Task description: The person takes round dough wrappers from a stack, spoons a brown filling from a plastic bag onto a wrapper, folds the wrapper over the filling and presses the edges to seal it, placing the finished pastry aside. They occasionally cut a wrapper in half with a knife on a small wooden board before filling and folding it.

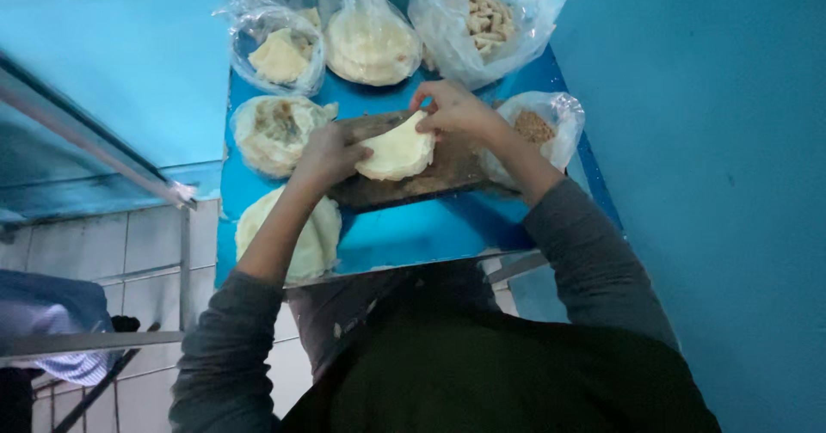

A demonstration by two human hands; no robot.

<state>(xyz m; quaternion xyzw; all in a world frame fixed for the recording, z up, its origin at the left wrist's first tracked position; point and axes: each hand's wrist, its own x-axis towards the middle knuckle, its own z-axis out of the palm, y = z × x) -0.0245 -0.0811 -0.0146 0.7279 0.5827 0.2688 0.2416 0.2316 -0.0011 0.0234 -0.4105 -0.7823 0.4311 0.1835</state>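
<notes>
Your left hand presses the flatbread's left edge, fingers together, pinning it to the board. Keep that anchor flat. Your right hand pinches the far edge between closed fingertips; fold gently so the thin flatbread doesn't tear.

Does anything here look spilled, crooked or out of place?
Nothing looks spilled or damaged. Both hands, left hand and right hand, fold a pale dough round on the wooden board, which sits slightly askew on the blue table.
</notes>
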